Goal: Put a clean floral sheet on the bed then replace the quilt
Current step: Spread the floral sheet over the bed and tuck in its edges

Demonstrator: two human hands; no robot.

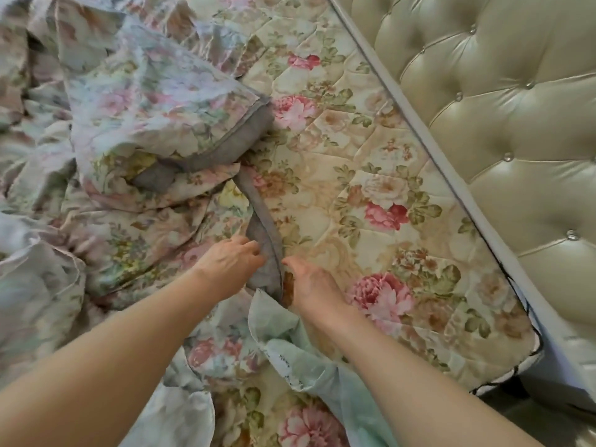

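While both bare forearms reach in from the lower edge of the head view, a tufted cream headboard [503,101] with small shiny buttons runs along the right side, touching the grey piped edge of the mattress [371,175]. A pale green cloth [309,359] lies crumpled between the forearms, over the near part of the bed. On the left, the floral sheet [135,201] is heaped in deep folds over that half of the mattress, and a thicker floral fold with a grey border [206,130], which may be the quilt, lies on top of it. The sheet is cream with faded pink and yellow flowers and has a grey hem band [263,240] that curves down to the hands. The left hand [230,258] has its fingers curled onto this band, gripping it. The right hand [306,282] lies just beside the band, fingers fairly straight and loose; whether it touches the cloth cannot be told. To the right of the hem the quilted, rose-printed mattress top lies bare up to the headboard, and its near right corner [522,350] shows black trim
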